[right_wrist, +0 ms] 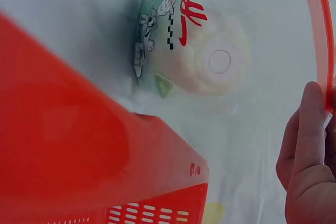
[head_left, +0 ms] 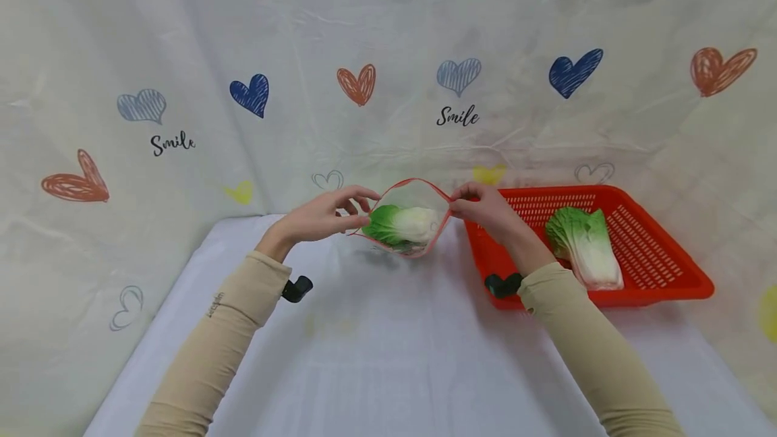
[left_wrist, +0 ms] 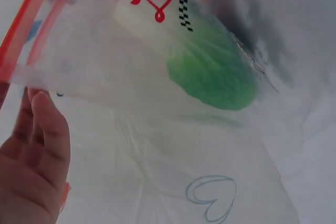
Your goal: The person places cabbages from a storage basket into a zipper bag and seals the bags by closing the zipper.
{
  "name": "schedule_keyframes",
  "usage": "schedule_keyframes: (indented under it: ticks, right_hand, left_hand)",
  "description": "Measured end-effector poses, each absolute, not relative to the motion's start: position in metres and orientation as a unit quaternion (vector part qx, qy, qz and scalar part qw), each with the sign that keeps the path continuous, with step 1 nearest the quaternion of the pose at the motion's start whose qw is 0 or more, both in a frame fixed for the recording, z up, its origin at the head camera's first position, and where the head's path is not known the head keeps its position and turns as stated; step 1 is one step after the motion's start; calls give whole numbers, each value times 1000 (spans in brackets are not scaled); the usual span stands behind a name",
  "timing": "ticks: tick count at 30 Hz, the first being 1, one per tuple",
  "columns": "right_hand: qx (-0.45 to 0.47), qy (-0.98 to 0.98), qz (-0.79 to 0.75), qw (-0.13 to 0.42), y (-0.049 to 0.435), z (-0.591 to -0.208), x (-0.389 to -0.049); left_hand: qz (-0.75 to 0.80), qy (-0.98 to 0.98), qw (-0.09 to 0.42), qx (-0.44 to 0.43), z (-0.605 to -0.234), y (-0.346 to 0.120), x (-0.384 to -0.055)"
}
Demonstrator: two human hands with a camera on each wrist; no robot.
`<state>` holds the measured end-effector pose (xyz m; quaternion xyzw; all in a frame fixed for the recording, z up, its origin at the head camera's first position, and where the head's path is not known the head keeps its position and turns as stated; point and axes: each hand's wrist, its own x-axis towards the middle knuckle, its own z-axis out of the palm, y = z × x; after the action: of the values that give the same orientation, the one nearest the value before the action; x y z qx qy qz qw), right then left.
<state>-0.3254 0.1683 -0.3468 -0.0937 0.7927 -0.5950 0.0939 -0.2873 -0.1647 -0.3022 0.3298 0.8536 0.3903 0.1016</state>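
Observation:
A clear zip bag (head_left: pixel 419 196) with a red-edged mouth hangs spread between the two hands. Inside it lies a napa cabbage (head_left: pixel 413 224), green leaves to the left and white base to the right. Red lettering (right_wrist: pixel 193 3) and a checkered strip are printed on the plastic. My right hand (head_left: pixel 488 211) pinches the right corner of the bag's mouth between thumb and fingers. At the mouth's left side, my left hand (head_left: pixel 328 213) has its thumb and fingers parted, fingertips right at the bag's edge; the left wrist view shows them beside the seam (left_wrist: pixel 42 85).
A red plastic basket (head_left: pixel 668 248) stands to the right, under the right forearm, with another napa cabbage (head_left: pixel 585 248) in it. A white cloth (head_left: pixel 376 342) covers the table. Behind hangs a pale curtain (head_left: pixel 388 19) printed with hearts.

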Motion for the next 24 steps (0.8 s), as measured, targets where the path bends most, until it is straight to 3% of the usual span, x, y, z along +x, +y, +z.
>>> schedule_keyframes:
  ticks: [6,12,18,24]
  right_hand:
    - [-99,804,-579,97,172,-342,-321]
    - [-99,854,-504,78,174,-335,-316]
    - [-105,890,-441,41,176,-331,-318]
    - [-119,890,-438,47,178,-331,-321]
  left_hand:
    - [362,869,-2,337,-306,-137,-299]
    - [311,869,-64,379,-309,-122,-305]
    - [307,870,-88,375,-311,-123,-304]
    - [285,875,-95,380,-309,-120,-302]
